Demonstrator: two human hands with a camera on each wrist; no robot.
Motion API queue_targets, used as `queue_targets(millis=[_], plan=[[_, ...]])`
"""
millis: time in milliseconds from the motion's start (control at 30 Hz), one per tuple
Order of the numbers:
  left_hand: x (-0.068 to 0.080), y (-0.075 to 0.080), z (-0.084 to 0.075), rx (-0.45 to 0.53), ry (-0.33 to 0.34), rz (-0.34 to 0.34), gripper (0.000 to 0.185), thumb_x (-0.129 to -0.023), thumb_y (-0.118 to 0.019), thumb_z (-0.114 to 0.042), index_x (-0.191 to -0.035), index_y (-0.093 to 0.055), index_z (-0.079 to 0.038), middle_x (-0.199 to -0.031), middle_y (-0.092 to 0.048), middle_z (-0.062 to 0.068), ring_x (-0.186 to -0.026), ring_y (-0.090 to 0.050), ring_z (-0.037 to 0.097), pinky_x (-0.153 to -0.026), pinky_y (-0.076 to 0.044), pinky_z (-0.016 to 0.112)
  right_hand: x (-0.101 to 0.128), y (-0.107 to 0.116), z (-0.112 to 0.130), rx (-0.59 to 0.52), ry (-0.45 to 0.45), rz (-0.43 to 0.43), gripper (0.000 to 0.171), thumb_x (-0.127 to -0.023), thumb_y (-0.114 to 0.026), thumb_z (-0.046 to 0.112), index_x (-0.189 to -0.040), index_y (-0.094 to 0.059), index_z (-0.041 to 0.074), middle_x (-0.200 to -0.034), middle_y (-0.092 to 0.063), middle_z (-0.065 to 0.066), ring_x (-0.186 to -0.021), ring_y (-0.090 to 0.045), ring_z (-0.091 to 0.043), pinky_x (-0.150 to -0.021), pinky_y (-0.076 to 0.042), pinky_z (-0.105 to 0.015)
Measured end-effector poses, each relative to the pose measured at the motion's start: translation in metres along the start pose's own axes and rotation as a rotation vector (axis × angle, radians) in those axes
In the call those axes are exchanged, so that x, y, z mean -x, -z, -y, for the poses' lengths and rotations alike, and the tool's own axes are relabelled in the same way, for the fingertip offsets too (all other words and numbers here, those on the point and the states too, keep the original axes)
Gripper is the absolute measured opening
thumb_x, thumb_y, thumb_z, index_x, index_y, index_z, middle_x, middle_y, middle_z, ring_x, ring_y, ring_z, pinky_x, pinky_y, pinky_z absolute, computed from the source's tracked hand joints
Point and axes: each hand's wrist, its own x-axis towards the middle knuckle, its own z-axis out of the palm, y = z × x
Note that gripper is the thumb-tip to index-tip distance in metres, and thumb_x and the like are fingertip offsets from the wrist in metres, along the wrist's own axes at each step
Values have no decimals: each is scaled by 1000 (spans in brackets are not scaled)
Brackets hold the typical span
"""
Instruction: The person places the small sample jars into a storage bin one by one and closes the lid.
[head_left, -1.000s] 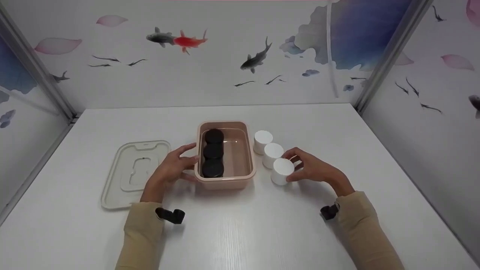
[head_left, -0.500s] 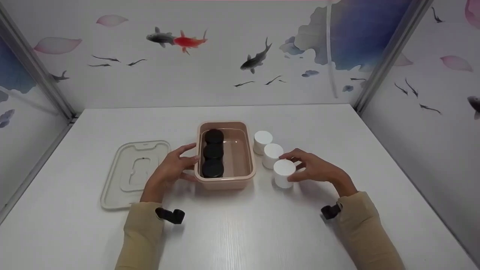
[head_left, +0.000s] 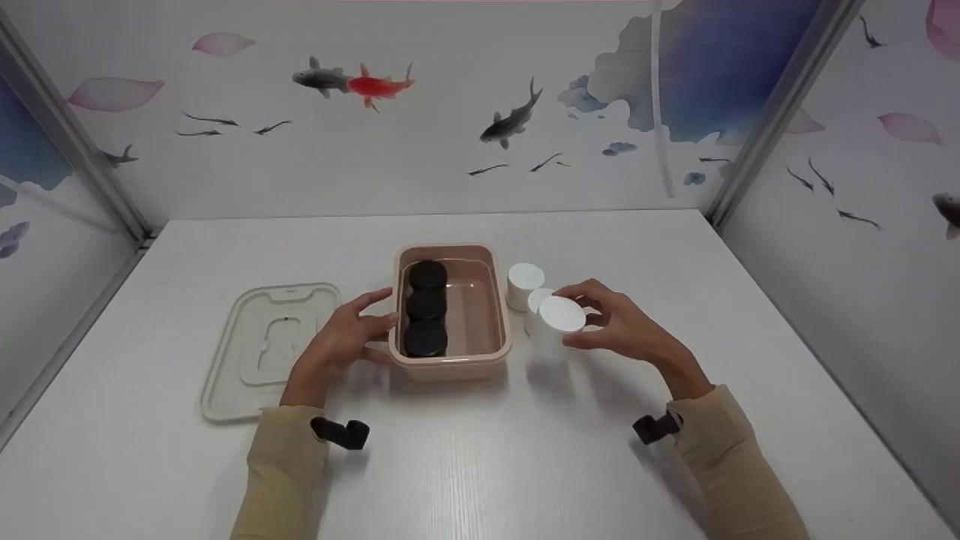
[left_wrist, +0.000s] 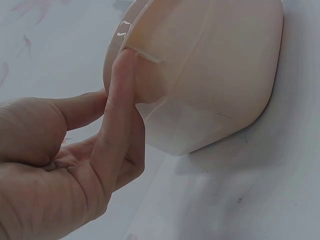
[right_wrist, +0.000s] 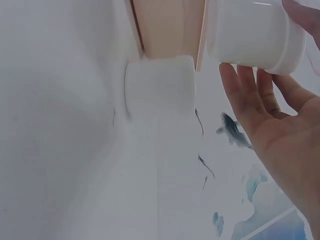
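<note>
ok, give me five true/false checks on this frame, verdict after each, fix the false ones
1. The right hand holds a white jar off the table. True.
2. The left hand touches the box. True.
3. The lid is fitted on the box. False: the lid lies on the table, left of the box.
4. Three black round pieces line the left side inside the box. True.
5. Every white jar is in the box. False: none is; two other white jars stand right of it.
</note>
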Motion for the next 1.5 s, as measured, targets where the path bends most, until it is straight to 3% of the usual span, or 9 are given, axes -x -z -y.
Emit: queue_targets(millis=[333,433,700,1067,1500], plan=[[-3,-2,-2,34,11,17,64,-103,-58,-21,-159,-29,-21,-145,-53,25,-126,-61,36,-78,-65,39,-7,-22,22,-21,-44,-110,64,-84,-82,20,-140,-53,9,-136,-57,-12,-116,-55,-25,-92,-53,-18],[-3,-1,-1,24,12,19,63,-103,-58,-22,-159,-28,-21,-146,-53,24,-126,-61,36,-78,-65,39,-15,-29,27,-28,-51,-164,64,-85,-81,21,-141,-53,9,-136,-59,-12,-118,-56,-24,-94,-55,-21],[-1,0,1,33,15,5,61,-103,-57,-23,-158,-31,-22,-145,-54,21,-123,-63,34,-77,-65,40,-37,-42,45,3,-1,-243,65,-85,-82,21,-142,-52,10,-133,-59,-11,-121,-57,-24,-103,-56,-42],[-1,0,1,22,2,25,62,-103,-58,-22,-159,-30,-20,-144,-54,24,-126,-61,36,-77,-66,39,-66,-56,63,72,-75,-162,68,-87,-79,25,-145,-48,9,-138,-56,-11,-123,-57,-28,-103,-55,-44],[-1,2,1,46,-9,17,62,-103,-57,-18,-159,-30,-18,-141,-56,27,-113,-68,30,-76,-66,40,-109,-46,73,141,-182,-64,74,-86,-79,25,-149,-43,11,-146,-50,-12,-132,-50,-32,-108,-51,-50]])
